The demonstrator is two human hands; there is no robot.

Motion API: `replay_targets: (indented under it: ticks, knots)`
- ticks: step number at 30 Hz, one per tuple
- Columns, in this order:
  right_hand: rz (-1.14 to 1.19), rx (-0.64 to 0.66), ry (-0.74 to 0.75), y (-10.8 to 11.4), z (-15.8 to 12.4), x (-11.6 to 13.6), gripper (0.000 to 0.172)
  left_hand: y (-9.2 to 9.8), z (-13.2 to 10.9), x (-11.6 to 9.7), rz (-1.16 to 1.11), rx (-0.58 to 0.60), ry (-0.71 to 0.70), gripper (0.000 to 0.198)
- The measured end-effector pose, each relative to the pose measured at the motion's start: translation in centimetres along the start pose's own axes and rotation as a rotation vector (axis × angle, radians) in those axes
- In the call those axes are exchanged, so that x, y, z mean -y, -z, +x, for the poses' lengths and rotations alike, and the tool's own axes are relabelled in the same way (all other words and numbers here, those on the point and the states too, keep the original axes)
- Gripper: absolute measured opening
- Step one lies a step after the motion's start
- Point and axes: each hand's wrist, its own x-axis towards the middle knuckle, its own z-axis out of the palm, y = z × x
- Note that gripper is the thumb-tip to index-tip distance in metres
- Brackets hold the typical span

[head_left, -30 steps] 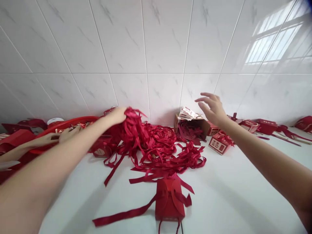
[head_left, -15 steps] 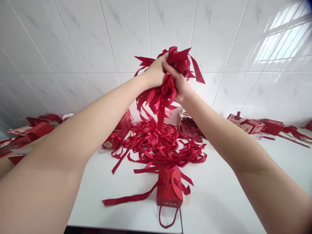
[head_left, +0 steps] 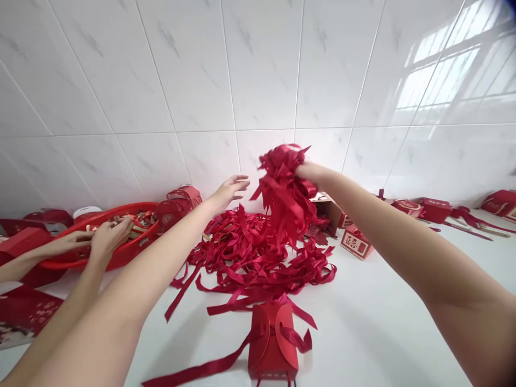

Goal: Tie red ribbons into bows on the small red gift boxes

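Observation:
My right hand (head_left: 309,173) grips a thick bunch of red ribbons (head_left: 286,188) above the table, and its fingers are mostly hidden by them. My left hand (head_left: 231,192) hangs to the left with fingers stretched out and nothing in it. Beneath both hands spreads a loose pile of red ribbons (head_left: 229,242). In front of the pile stands a small red gift box (head_left: 271,341) with curved flaps. A ribbon (head_left: 209,367) runs through its top, its loose ends lying out to either side.
At the left, another person's hands (head_left: 108,236) reach into a red basin (head_left: 116,260) of wrapped pieces. Red boxes (head_left: 179,207) stand beside it. A cardboard box (head_left: 331,212) and a small patterned box (head_left: 357,242) are right of the pile. More boxes (head_left: 435,209) line the tiled wall.
My left hand has let go of the ribbon bunch and moved left, opening. My right hand has lowered the bunch toward the pile. The view has shifted, showing the basin and the other person's hands.

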Motion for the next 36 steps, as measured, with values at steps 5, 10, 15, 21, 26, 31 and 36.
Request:
replay_targets:
  ticks: [5, 10, 15, 21, 26, 31, 36]
  knots:
    - [-0.737, 0.292, -0.015, -0.3, -0.7, -1.1, 0.048, -1.9, 0.7, -1.0, 0.051, -0.009, -0.115, 0.045]
    - [-0.972, 0.201, 0.084, -0.8, -1.6, -1.9, 0.059, -4.6, -1.7, -1.3, 0.168, 0.153, -0.253, 0.075]
    - [-1.013, 0.112, 0.172, -0.2, -2.6, -2.2, 0.045, -6.2, -5.0, -0.3, 0.344, 0.260, -0.301, 0.062]
    - [-1.000, 0.056, 0.221, 1.1, -3.9, -2.9, 0.053, -5.1, -5.6, 0.5, 0.396, 0.209, -0.257, 0.046]
    - [-1.008, 0.067, 0.214, 2.6, -5.0, -3.0, 0.030, -2.3, -5.7, 2.4, 0.388, 0.212, -0.161, 0.052]
    - [-1.027, 0.002, 0.199, 3.2, -5.7, -3.4, 0.037, 0.0, -5.7, 3.8, 0.355, 0.190, -0.071, 0.053]
    - [-1.058, -0.017, 0.255, 2.1, -6.4, -3.4, 0.024, -0.3, -5.8, 3.7, 0.369, 0.267, -0.079, 0.037]
